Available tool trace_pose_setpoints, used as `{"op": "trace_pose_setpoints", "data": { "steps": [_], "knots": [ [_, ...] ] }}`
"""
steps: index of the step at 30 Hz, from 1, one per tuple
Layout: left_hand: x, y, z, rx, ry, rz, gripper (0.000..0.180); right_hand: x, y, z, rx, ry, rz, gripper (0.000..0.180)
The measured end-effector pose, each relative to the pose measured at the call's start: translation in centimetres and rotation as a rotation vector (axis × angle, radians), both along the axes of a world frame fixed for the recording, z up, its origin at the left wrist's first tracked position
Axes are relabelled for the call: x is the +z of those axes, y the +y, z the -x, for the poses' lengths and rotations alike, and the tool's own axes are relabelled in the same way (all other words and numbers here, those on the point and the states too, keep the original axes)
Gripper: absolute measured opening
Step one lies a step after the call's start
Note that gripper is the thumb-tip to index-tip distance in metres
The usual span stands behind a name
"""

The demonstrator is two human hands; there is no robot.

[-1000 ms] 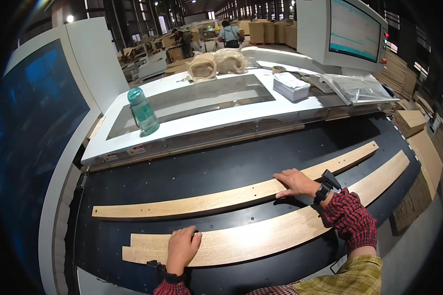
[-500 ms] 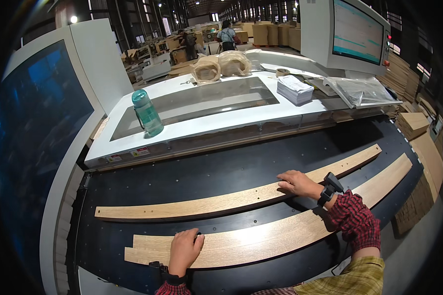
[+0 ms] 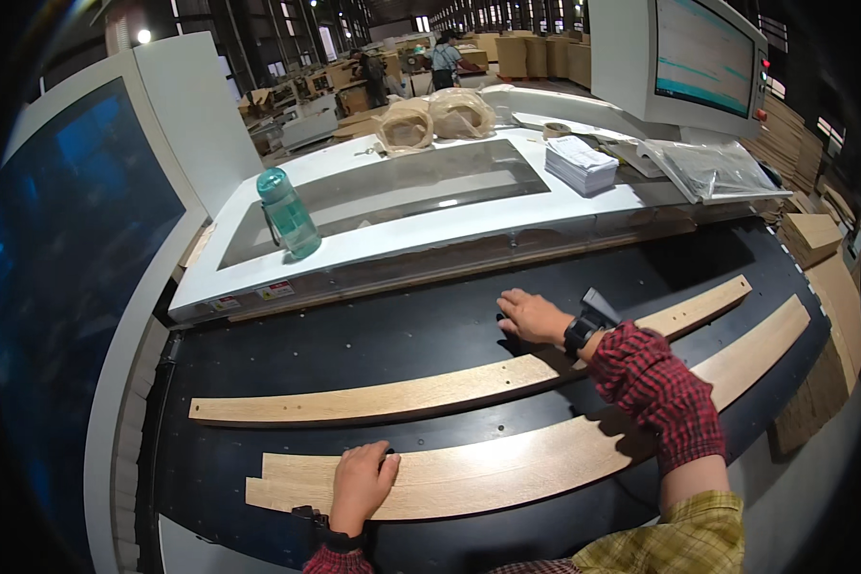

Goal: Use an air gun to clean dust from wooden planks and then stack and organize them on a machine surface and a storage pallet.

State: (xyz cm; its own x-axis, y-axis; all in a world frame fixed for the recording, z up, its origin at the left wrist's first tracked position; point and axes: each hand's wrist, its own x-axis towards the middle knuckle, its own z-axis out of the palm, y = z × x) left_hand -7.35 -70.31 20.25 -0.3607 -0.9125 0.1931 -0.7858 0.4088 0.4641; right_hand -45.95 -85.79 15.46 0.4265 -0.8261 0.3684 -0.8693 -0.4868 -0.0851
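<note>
- Hands on a black machine bed, both resting on wood, neither curled around anything.
- Left hand: flat, palm down, fingers together, pressing the near wooden strip close to its left end. Nothing clamped in it.
- Right hand: flat, fingers spread slightly, on the far edge of the far wooden strip around its middle, fingertips reaching onto the black surface. Black wrist device above a red plaid sleeve.
- Both strips long, pale; they look curved, though the lens bends edges. They lie side by side along the bed, apart from each other, the near one wider.
- Behind the bed: white machine housing with a glass window; teal bottle standing upright on its left part; stack of white papers on its right part.
- Monitor at upper right.
</note>
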Motion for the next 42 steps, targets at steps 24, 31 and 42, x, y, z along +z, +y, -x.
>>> {"op": "trace_pose_setpoints", "data": {
  "steps": [24, 31, 42],
  "knots": [
    [-0.6, -0.3, -0.8, 0.006, -0.036, -0.033, 0.029, -3.4, -10.2, -3.0, -0.262, 0.168, 0.122, 0.049],
    [-0.6, -0.7, -0.8, -0.009, -0.014, -0.012, 0.026, -0.4, -5.2, -0.9, 0.095, 0.132, 0.032, 0.049],
    [-1.2, -1.0, -1.1, -0.013, -0.021, 0.048, 0.025, -0.5, -3.5, 2.4, 0.126, -0.088, -0.148, 0.055]
  ]
}}
